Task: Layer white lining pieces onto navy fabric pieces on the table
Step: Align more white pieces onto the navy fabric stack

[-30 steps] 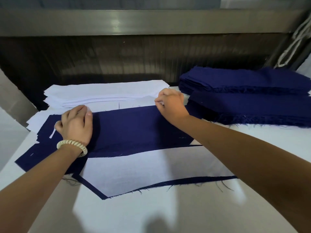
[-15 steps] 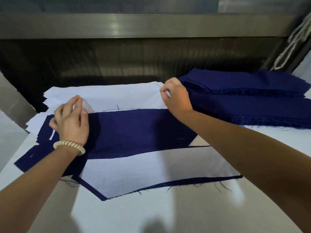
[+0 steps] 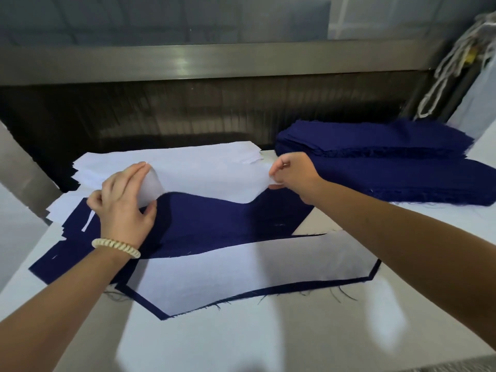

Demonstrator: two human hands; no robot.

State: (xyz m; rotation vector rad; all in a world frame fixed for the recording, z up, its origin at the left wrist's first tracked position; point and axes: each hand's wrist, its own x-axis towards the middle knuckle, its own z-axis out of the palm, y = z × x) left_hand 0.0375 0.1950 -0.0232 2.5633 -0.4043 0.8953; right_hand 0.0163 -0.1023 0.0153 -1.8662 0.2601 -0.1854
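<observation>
Above the navy piece [image 3: 214, 218], my left hand [image 3: 123, 208] and right hand [image 3: 292, 173] each pinch an end of one white lining [image 3: 206, 181].

My forearms are bare from the view's edge to the fingers. Round my left wrist, at about 8 o'clock, sits a cream bracelet [image 3: 116, 247] of tight spiral coils, just behind my left grip [image 3: 126, 200]. My right grip [image 3: 292, 174], at 1 o'clock, is bare to the wrist.

Both forearms reach in from the lower corners. The left hand [image 3: 126, 202], left of centre, and right hand [image 3: 292, 171], centre, each pinch the lining [image 3: 209, 178], fingers curled.
</observation>
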